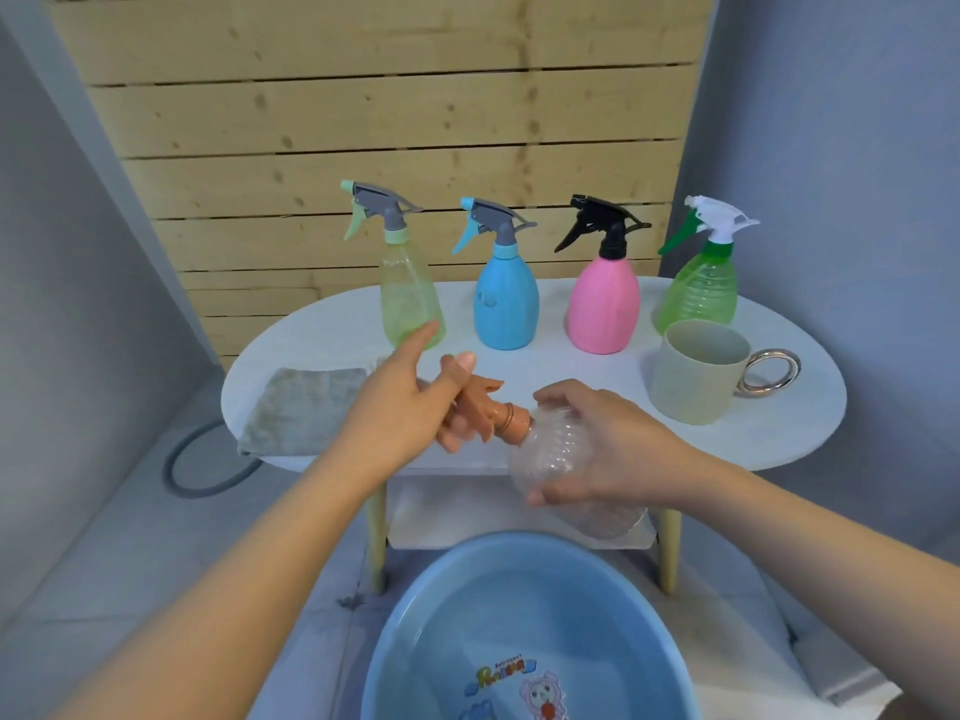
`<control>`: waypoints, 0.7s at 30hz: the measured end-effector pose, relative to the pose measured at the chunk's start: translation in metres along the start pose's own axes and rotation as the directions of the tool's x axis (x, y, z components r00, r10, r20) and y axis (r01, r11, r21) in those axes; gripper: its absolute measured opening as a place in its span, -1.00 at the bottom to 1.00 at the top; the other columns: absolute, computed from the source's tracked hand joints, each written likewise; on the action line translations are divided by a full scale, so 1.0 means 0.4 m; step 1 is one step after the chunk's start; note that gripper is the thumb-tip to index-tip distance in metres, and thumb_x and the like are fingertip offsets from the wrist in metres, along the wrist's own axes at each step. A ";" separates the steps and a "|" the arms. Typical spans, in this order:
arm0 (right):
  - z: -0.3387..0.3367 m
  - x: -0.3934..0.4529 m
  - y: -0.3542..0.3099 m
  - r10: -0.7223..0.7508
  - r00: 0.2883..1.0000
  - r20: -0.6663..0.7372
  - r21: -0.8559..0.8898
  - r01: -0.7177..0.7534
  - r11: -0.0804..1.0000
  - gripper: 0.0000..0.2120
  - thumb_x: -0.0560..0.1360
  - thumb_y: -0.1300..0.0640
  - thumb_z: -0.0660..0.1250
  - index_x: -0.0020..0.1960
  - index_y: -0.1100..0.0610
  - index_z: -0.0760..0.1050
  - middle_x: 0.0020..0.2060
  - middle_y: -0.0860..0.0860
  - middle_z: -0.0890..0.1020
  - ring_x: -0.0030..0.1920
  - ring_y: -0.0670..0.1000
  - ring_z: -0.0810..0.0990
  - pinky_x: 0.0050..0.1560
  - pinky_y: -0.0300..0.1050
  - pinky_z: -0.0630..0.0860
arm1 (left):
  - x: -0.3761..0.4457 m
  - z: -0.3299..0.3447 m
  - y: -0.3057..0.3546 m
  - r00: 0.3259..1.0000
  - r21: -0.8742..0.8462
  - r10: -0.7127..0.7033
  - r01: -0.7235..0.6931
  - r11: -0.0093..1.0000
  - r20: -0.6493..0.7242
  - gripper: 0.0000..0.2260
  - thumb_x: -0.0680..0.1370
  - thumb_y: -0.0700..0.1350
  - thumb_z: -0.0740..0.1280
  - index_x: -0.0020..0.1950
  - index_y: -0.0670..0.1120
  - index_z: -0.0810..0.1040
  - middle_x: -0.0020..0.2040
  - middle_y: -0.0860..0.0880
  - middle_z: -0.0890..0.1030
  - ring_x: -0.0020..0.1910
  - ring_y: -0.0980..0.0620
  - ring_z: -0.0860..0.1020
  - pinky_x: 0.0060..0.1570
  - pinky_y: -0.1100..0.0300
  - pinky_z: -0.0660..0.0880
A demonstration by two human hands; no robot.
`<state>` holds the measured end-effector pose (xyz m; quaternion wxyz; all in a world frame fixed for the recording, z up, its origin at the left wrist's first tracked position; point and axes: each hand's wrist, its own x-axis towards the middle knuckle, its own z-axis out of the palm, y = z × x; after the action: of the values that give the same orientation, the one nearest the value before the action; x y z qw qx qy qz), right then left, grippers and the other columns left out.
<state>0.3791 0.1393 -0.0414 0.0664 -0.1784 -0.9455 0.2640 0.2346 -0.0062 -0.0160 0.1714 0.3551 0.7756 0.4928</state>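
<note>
clear bottle [561, 459] held; four spray bottles [506, 304] standing.

The bottom edge cuts off the blue basin [519, 538]; the right hand [618, 449] half hides the clear bottle [550, 449].

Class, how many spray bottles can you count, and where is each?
5. Four stand along the white oval table: yellow-green bottle, blue bottle, pink bottle, ribbed green bottle. The fifth, a clear ribbed bottle with brown sprayer, is held by left hand and right hand.

clear ribbed bottle [558, 459], brown sprayer [480, 410]
</note>
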 end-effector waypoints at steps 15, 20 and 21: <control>-0.002 0.007 0.007 -0.083 0.993 -0.079 -0.245 0.062 0.968 -0.11 0.18 -0.29 0.49 0.41 -0.12 0.22 0.30 -0.17 0.38 0.24 -0.04 0.31 0.20 -0.16 0.20 | -0.003 -0.003 0.022 0.998 0.099 -0.008 0.002 0.995 0.066 -0.81 0.63 -0.03 0.18 0.19 0.12 0.50 -0.18 -0.09 0.67 -0.35 0.02 0.64 -0.37 0.14 0.57; -0.029 0.020 0.038 0.044 0.999 -0.008 0.063 -0.043 0.997 -0.18 0.17 -0.15 0.58 0.34 -0.12 0.32 0.21 -0.18 0.46 0.19 -0.07 0.44 0.26 -0.09 0.37 | -0.010 -0.053 0.015 0.849 -0.027 0.115 -0.119 0.993 0.516 -0.36 0.51 -0.50 0.04 0.32 0.18 0.37 0.26 -0.02 0.54 0.13 0.13 0.58 0.08 0.20 0.50; -0.032 0.018 0.042 0.049 0.999 0.007 0.086 -0.049 0.995 -0.19 0.17 -0.13 0.59 0.34 -0.12 0.32 0.20 -0.18 0.46 0.19 -0.08 0.45 0.26 -0.10 0.38 | -0.008 -0.061 0.004 0.815 0.052 0.127 -0.189 0.981 0.566 -0.33 0.49 -0.46 0.09 0.37 0.23 0.30 0.30 -0.01 0.50 0.17 0.10 0.55 0.10 0.18 0.48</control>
<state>0.3804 0.1615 -0.0389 0.0651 -0.1979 -0.9287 0.3067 0.2225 -0.0235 -0.0036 0.3304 0.5556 0.6840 0.3380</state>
